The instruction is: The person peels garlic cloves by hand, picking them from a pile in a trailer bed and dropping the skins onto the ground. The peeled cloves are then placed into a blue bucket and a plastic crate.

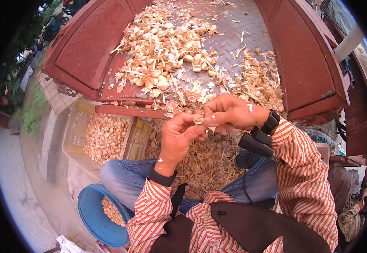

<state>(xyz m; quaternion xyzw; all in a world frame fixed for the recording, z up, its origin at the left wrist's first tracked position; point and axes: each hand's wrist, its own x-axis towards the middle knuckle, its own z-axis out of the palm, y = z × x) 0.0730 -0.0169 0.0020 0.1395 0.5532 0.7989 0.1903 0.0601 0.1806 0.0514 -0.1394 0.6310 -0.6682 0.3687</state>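
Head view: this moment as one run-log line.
left hand: pinching garlic piece | right hand: closed on same piece | garlic pile: on metal bed ahead | crate: cloves inside | blue bucket: cloves inside

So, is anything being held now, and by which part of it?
A small garlic piece is pinched at the tips of the left hand and right hand; exactly which part is hidden.

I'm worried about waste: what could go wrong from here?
The garlic piece in the left hand and right hand could slip into the husks below. The heaped cloves lie near the edge of the metal bed, so some might roll off. A shift of the left leg could knock the blue bucket beside it.
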